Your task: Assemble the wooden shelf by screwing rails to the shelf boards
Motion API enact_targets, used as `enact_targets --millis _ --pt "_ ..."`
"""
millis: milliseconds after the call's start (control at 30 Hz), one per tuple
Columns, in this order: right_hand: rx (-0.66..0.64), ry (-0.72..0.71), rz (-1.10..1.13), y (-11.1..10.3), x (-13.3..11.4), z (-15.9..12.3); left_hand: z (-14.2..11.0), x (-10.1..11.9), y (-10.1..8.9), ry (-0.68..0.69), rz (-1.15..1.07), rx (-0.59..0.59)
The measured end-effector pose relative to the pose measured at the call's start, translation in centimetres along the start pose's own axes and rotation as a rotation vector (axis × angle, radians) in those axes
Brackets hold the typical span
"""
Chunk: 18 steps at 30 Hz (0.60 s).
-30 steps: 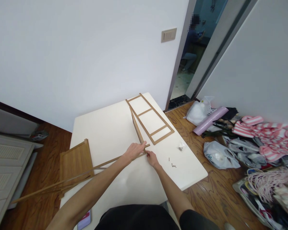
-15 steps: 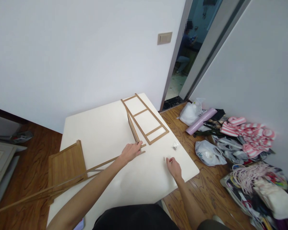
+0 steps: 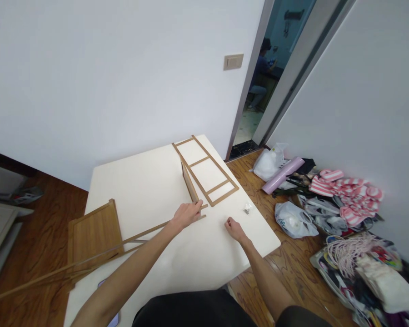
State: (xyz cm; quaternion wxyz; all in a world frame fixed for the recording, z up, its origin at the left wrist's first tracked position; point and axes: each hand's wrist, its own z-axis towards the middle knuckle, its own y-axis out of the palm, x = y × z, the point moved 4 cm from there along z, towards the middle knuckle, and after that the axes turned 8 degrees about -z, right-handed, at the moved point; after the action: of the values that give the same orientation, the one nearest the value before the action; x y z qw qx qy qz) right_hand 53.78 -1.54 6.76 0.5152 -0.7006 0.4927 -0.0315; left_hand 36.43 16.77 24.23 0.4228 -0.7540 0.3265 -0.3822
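Observation:
My left hand [image 3: 188, 214] is closed round the near end of an upright wooden panel [image 3: 188, 182], where it meets the end of a long wooden frame [image 3: 136, 237]. That frame runs left past the table edge. My right hand [image 3: 236, 230] is closed over the table, to the right of the joint; whatever its fingers hold is hidden. Beyond my left hand a ladder-like wooden frame [image 3: 207, 158] lies flat. A small clear bag with metal hardware [image 3: 247, 209] lies beyond my right hand.
A wooden board [image 3: 95, 229] lies at the left of the white table [image 3: 132, 181]. A phone [image 3: 113, 320] is partly under my left forearm. Bags [image 3: 293, 220], striped cloth [image 3: 354, 193] and rope [image 3: 351, 252] crowd the floor at right. Another person [image 3: 259, 75] sits beyond the doorway.
My right hand has moved left, nearer the joint. The small pin-like piece seen at its fingertips before is now hidden. My left hand keeps its hold.

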Motion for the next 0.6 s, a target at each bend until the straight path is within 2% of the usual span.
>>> enact_targets --millis 100,167,267,333,367,400,433,467,533,600 --pt "0.03 -0.032 0.16 1.8 -1.4 -0.3 0.2 0.0 0.1 -0.009 0.009 0.019" --pt "0.063 -0.02 0.244 3.0 -2.1 -0.2 -0.2 0.1 0.0 -0.002 0.036 0.092" --pt "0.11 0.016 0.329 4.3 -2.8 0.3 -2.3 0.5 0.3 0.056 0.045 0.358" --pt "0.126 0.031 0.368 4.8 -2.9 0.5 -4.5 0.4 1.6 0.101 -0.031 0.571" --pt "0.128 0.033 0.387 5.0 -3.0 0.5 -5.6 0.2 2.7 0.124 -0.089 0.641" --pt "0.128 0.03 0.405 5.2 -3.1 0.6 -6.3 -0.1 4.2 0.149 -0.156 0.646" --pt "0.125 0.025 0.423 5.3 -3.2 0.6 -6.5 -0.5 6.0 0.139 -0.228 0.597" --pt "0.121 0.016 0.44 5.4 -3.3 0.6 -6.4 -1.2 7.8 0.074 -0.305 0.535" --pt "0.11 -0.005 0.469 5.7 -3.7 0.5 -5.2 -3.0 11.0 -0.165 -0.449 0.454" --pt "0.101 -0.024 0.492 6.2 -4.2 0.5 -3.1 -4.0 13.1 -0.31 -0.49 0.358"
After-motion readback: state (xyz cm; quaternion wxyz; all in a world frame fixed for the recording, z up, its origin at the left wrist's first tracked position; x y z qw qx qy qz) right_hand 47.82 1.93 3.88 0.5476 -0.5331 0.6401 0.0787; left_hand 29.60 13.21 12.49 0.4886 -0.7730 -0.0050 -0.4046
